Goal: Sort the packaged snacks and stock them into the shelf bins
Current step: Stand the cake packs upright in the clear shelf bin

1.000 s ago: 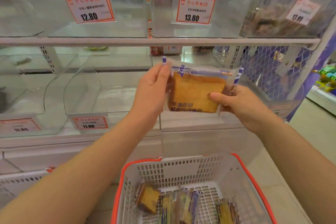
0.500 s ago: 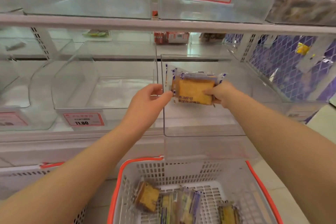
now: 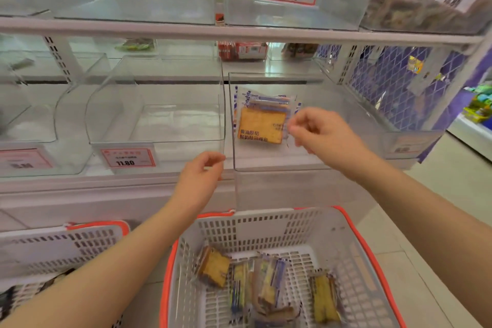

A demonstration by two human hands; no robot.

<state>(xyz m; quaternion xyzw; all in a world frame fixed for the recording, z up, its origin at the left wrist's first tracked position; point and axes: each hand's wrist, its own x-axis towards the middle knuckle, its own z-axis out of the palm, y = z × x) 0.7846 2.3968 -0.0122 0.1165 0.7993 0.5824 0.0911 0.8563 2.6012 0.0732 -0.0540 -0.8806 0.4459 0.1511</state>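
A packaged toast slice (image 3: 261,125), in a clear wrapper with blue print, lies inside the clear shelf bin (image 3: 332,162) right of centre. My right hand (image 3: 323,132) hovers at the packet's right edge with loosely curled fingers and no visible grip. Lower down, my left hand (image 3: 201,177) hangs in front of the divider between two bins, fingers relaxed and holding nothing. Below both hands stands a white basket with an orange rim (image 3: 266,214); several more wrapped toast packets (image 3: 269,285) lie in it.
A clear bin (image 3: 159,141) tagged 11.80 sits left of the toast bin. The upper shelf carries bins tagged 12.80 and 13.80, plus one with dark snacks (image 3: 415,8). A second basket (image 3: 66,242) stands lower left. A blue mesh panel (image 3: 394,85) closes the shelf's right end.
Both hands carried the toast packet forward into the right bin. The left hand let go first and dropped back; the right hand has now loosened off the packet, which rests in the bin.
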